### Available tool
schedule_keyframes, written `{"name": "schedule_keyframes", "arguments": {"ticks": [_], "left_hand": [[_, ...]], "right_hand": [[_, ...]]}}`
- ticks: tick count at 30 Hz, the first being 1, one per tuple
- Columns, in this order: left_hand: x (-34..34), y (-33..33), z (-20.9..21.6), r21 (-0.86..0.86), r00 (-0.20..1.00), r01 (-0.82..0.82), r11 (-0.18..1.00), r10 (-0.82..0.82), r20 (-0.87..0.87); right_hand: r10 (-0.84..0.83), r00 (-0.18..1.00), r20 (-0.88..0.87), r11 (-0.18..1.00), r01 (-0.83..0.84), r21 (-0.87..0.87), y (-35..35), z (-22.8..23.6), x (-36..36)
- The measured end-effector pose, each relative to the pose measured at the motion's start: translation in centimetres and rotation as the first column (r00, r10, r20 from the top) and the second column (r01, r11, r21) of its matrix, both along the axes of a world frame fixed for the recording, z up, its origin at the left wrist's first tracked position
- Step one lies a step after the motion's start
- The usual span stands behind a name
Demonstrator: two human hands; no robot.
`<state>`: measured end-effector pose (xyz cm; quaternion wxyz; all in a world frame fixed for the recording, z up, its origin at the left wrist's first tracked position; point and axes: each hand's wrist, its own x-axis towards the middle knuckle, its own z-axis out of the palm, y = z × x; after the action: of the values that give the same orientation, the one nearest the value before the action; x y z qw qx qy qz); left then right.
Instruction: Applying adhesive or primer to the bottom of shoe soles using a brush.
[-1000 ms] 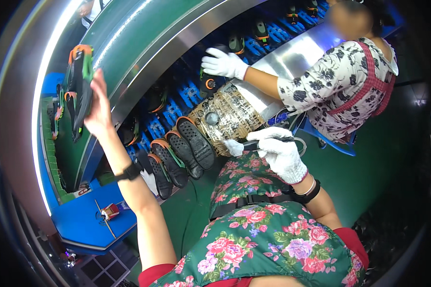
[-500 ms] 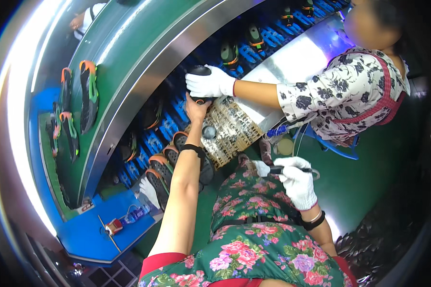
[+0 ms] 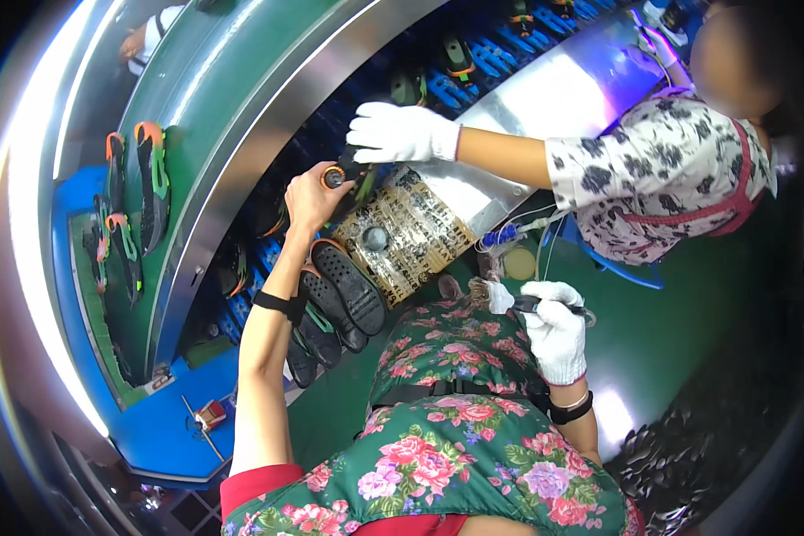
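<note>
My bare left hand (image 3: 311,198) is closed on a dark shoe with orange trim (image 3: 333,178), seen end-on and partly hidden by the fingers. A co-worker's white-gloved hand (image 3: 402,132) reaches in just beyond it, fingers stretched out. In my white-gloved right hand (image 3: 556,332) is a brush with a black handle (image 3: 529,305) and pale bristles (image 3: 499,297), held above my flowered apron. Black perforated clogs (image 3: 348,284) stand beside my left forearm, some with orange or green parts.
A taped board (image 3: 420,259) carries a small round dark piece (image 3: 376,238). Beyond runs a conveyor with blue holders (image 3: 494,61) bearing shoes. Orange-and-green shoe parts (image 3: 154,192) lie on the green belt at left. The co-worker sits at right, near a pale round container (image 3: 520,263).
My left hand has moved left with the shoe. The co-worker's hand has come away from it and straightened its fingers. My right hand keeps the brush in nearly the same place.
</note>
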<state>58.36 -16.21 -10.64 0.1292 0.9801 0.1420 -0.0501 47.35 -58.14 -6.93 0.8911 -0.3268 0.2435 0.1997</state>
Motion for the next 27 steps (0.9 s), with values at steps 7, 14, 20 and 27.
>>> {"name": "schedule_keyframes", "arguments": {"ticks": [7,14,20,27], "left_hand": [[3.8,-9.6,3.2,-0.137,0.988,0.106,0.985,-0.089,0.129],[10.2,-16.2,1.2,-0.623,0.913,0.316,0.716,-0.051,0.405],[5.6,-8.9,8.3,-0.847,0.959,0.224,0.482,0.047,0.28],[-8.2,3.9,14.1,-0.761,0.673,-0.066,0.645,0.592,0.443]], "right_hand": [[-0.045,0.996,0.079,0.996,0.038,0.086,-0.9,0.8,1.2],[-0.065,0.995,0.077,0.998,0.064,0.017,-1.9,1.8,1.5],[0.03,0.996,0.082,0.997,-0.036,0.068,-1.5,1.2,2.9],[0.166,0.986,-0.006,0.968,-0.162,0.192,2.7,0.3,5.8]]}}
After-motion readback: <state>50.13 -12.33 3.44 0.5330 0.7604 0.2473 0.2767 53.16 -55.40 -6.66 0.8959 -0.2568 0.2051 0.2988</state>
